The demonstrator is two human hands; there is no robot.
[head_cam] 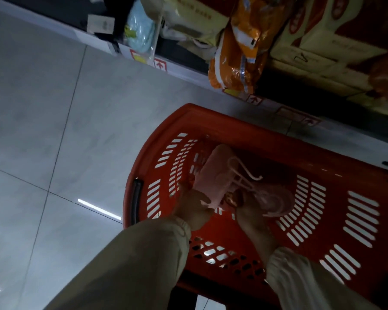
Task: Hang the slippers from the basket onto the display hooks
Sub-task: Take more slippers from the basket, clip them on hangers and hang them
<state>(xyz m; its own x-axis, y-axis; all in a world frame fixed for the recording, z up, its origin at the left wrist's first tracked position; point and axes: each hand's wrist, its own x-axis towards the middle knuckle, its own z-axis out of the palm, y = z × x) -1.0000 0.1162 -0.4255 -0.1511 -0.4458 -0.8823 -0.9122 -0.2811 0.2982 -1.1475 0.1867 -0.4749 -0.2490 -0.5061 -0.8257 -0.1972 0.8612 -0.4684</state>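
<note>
A red slotted shopping basket [336, 211] stands on the floor below me. Inside it lies a pair of pink slippers [213, 173] clipped to a pink plastic hanger with a hook [244, 173]. My left hand [193, 209] reaches into the basket and grips the near end of one slipper. My right hand [251, 215] grips the pair near the hanger's clip, beside the second slipper [273, 202]. Both forearms wear beige sleeves. No display hooks are in view.
A low store shelf [188, 72] runs along the top, holding an orange packet [240, 48], cream and red boxes [323, 36] and a pale blue packaged item [141, 30]. Grey tiled floor [43, 130] lies to the left of the basket.
</note>
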